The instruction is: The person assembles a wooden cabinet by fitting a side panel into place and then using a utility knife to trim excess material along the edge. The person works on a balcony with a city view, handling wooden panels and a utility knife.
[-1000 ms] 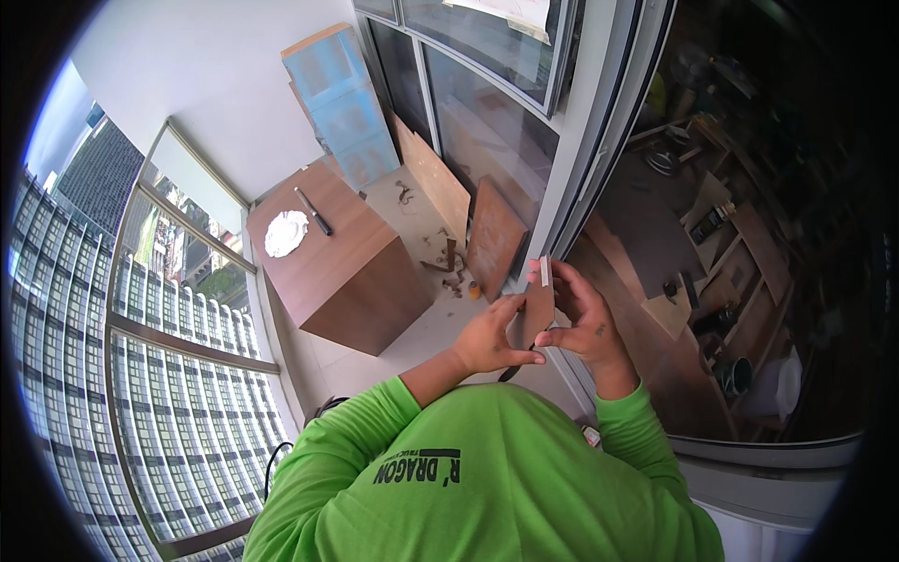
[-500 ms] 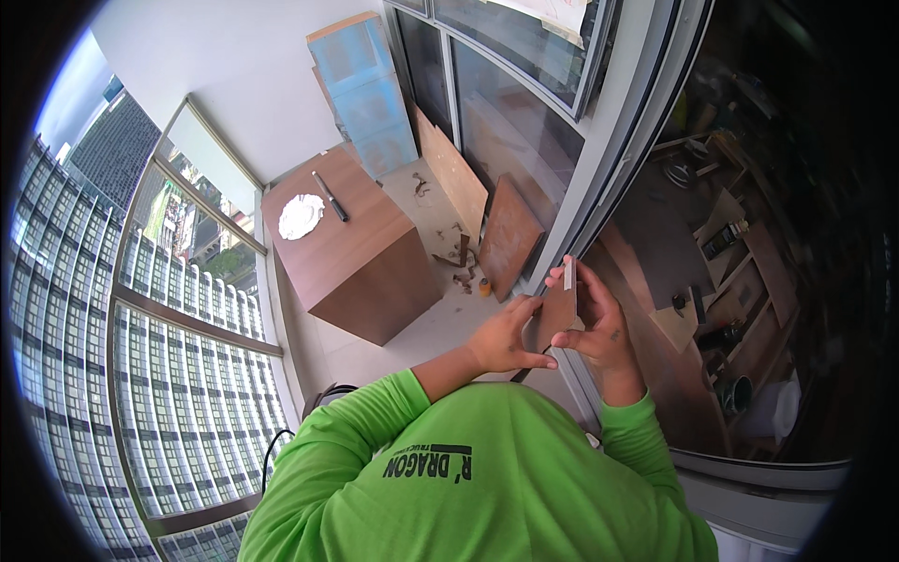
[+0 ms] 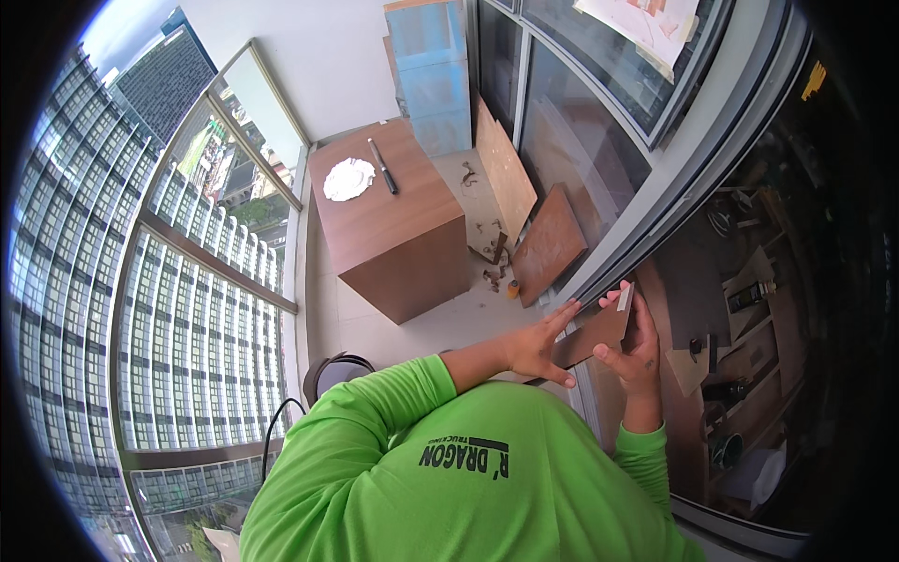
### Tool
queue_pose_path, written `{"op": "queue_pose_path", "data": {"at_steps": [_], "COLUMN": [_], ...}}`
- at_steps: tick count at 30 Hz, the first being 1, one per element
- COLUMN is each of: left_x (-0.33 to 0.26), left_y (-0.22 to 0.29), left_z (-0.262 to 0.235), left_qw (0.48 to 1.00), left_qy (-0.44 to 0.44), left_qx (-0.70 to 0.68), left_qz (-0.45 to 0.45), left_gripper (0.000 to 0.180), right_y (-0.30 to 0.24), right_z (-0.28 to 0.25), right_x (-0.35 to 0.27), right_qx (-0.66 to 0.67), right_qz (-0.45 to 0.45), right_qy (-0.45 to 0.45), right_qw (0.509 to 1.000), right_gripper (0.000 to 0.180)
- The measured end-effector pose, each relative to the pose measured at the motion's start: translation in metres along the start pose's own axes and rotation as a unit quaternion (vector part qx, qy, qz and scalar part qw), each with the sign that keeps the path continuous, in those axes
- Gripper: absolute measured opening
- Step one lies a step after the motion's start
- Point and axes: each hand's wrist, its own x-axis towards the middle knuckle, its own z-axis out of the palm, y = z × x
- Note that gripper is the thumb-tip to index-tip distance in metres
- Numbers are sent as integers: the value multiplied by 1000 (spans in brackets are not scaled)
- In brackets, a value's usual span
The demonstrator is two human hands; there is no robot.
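Note:
A narrow brown wood-look board with a pale strip at its far end is held in front of my chest. My right hand grips its right end, thumb on the near side and fingers wrapped behind. Against the board's left end lies my left hand, its fingers stretched out and thumb spread apart. The lower left part of the board is hidden by that hand.
A brown cabinet box stands ahead, bearing a knife-like tool and a crumpled white sheet. Panels lean on the right-hand glazing; scraps litter the floor. An orange container sits beside them. Windows line the left.
The head view has swung, so the room sits farther right. The board shows more of its brown face, and my left fingers are straighter along it. My right hand keeps its hold.

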Motion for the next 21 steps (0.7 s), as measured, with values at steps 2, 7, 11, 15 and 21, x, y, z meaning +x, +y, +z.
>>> {"op": "queue_pose_path", "data": {"at_steps": [2,7,11,15,21], "left_x": [-11,-53,-127,-159,-180], "left_y": [-24,-24,-39,-62,-82], "left_z": [-3,-43,-38,-38,-59], "left_qw": [996,901,922,917,858], "left_qy": [-32,-105,-26,-26,61], "left_qx": [-40,-137,-147,-227,-410], "left_qz": [-77,-398,-358,-327,-302], "left_gripper": [65,35,21,19,14], "right_y": [6,14,21,17,24], "right_z": [-5,-23,-22,5,59], "right_x": [-6,-21,-11,13,56], "right_qx": [7,-17,-23,-52,-90], "right_qz": [12,43,58,81,99], "right_qy": [16,48,33,8,-54], "right_qw": [1000,998,997,995,990], "right_gripper": [104,103,101,104,105]}}
